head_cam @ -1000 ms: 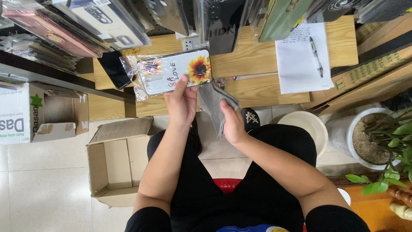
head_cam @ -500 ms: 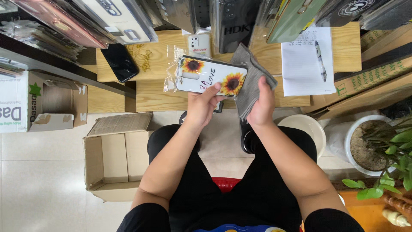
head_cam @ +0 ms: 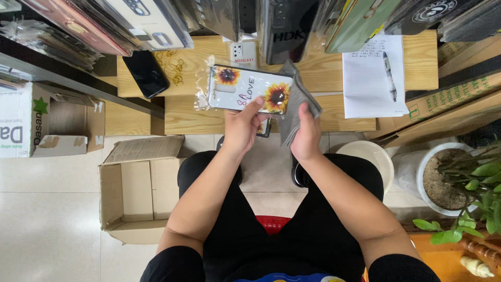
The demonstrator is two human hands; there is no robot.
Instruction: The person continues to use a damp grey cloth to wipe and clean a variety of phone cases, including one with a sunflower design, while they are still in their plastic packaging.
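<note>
This was a small phone-accessory shop or stockroom: rows of packaged phone cases (head_cam: 141, 21) hung over a wooden worktop (head_cam: 323, 78), with open cardboard boxes (head_cam: 133, 188) on the tiled floor (head_cam: 47, 209).

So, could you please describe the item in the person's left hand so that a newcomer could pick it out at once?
Start at the wooden table at the top of the view, then come down to its near edge, where the left hand is raised. It holds a flat white phone case in a clear sleeve; its two printed sunflowers distinguish it from the grey pouch in the right hand.
</note>
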